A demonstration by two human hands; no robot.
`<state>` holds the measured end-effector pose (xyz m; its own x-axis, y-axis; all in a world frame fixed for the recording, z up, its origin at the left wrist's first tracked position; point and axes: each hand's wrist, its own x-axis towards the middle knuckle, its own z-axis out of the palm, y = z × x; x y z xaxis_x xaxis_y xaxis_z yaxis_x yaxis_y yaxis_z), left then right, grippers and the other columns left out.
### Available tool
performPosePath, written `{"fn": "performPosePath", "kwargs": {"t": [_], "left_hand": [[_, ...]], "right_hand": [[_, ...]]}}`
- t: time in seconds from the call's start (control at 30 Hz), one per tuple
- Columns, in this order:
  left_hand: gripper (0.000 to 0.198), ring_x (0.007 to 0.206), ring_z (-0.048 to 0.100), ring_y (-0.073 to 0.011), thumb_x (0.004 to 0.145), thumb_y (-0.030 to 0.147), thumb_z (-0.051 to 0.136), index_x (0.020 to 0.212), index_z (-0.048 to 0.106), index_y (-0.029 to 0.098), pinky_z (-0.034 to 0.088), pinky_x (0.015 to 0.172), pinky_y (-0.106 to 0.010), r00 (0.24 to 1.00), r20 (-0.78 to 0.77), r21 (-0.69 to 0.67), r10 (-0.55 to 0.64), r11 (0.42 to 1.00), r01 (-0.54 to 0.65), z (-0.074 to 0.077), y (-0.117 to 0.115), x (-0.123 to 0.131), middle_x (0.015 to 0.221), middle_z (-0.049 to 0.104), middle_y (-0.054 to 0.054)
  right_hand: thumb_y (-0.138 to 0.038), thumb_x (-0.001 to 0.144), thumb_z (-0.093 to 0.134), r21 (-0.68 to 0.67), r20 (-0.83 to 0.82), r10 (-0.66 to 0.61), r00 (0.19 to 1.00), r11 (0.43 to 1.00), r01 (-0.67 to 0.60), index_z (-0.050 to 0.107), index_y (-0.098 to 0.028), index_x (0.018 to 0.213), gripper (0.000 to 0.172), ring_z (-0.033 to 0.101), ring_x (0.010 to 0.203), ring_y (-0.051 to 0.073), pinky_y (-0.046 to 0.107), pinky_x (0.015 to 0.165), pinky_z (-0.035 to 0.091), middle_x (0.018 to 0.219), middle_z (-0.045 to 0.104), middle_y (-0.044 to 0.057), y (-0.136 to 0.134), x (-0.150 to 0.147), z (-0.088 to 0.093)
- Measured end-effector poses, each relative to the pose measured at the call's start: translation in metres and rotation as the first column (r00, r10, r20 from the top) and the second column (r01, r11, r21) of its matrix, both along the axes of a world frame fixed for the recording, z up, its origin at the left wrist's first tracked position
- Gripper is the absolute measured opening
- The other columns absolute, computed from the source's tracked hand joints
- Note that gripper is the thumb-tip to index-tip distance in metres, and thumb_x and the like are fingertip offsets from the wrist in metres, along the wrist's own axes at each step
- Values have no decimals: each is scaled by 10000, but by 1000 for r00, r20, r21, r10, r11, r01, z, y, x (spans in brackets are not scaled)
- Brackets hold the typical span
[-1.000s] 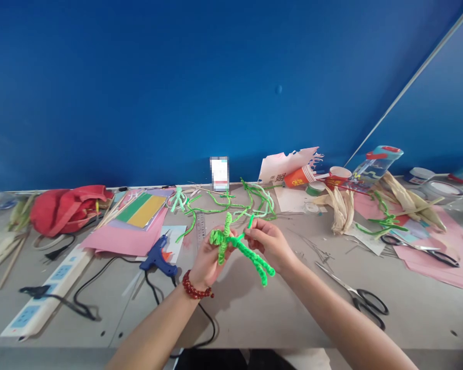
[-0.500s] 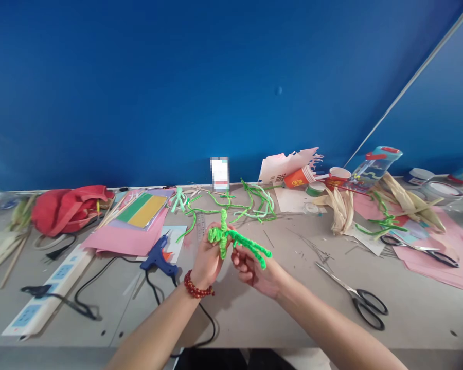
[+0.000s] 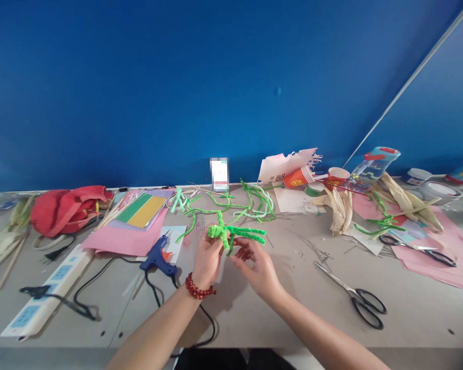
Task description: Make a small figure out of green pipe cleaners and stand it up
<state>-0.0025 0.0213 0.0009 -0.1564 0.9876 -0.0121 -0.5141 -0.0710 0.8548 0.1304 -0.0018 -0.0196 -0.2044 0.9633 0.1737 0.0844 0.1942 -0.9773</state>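
Observation:
A bright green pipe-cleaner figure [image 3: 218, 232] is held over the table in my left hand [image 3: 208, 262]. My left fingers are closed around its middle, partly hidden behind it. It has a coiled round end on the left, short arms up and down, and two long fuzzy strands [image 3: 249, 234] reaching right. A short darker green end [image 3: 230, 245] hangs below the strands. My right hand [image 3: 260, 270] is just right of that end, with thumb and fingers bent and apart; whether a fingertip touches it is hard to tell.
A blue glue gun [image 3: 158, 259] and a white power strip [image 3: 42, 293] lie to the left, with cables across the table. Open black-handled scissors [image 3: 364, 303] lie on the right. Loose green pipe cleaners [image 3: 254, 198], paper cups [image 3: 299, 177] and pink paper [image 3: 443, 252] are farther back.
My right hand has loosened from the figure and its fingers have spread. The long strands have swung up to nearly level, and the darker end now hangs down.

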Motion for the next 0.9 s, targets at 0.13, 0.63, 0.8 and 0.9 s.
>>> {"fn": "performPosePath", "kwargs": {"t": [0.13, 0.63, 0.8, 0.9], "left_hand": [[236, 643, 559, -108, 620, 111, 759, 707, 558, 198, 441, 633, -230, 999, -48, 0, 10, 1000, -10, -4, 0, -1, 639, 576, 50], [192, 746, 639, -162, 685, 44, 672, 781, 630, 206, 510, 680, -268, 908, -390, 256, 153, 965, -53, 4, -3, -6, 798, 653, -8], [240, 691, 650, -164, 668, 52, 691, 842, 635, 209, 539, 675, -306, 945, -323, 246, 45, 969, 38, 4, -3, -8, 832, 677, -16], [233, 710, 645, -172, 659, 56, 720, 819, 640, 205, 537, 675, -313, 955, -290, 207, -66, 970, 130, 4, -3, -9, 843, 671, -30]], "right_hand": [[-299, 840, 650, -118, -98, 32, 995, 992, -43, 535, -231, 1089, 283, 608, 726, 172, 296, 670, 490, 963, 683, 57, 0, -3, -3], [-204, 893, 492, 498, 496, -285, 820, 867, 0, 634, -213, 805, 167, 514, 570, 160, 272, 557, 294, 666, 635, 47, 0, 28, 55], [-246, 912, 469, 461, 526, -260, 810, 887, -14, 617, -212, 848, 165, 509, 602, 159, 264, 561, 298, 693, 628, 37, 24, 39, 74], [-255, 898, 487, 293, 503, -124, 856, 956, -33, 594, -222, 837, 128, 464, 547, 142, 247, 524, 279, 623, 578, -9, 38, 42, 74]]}}
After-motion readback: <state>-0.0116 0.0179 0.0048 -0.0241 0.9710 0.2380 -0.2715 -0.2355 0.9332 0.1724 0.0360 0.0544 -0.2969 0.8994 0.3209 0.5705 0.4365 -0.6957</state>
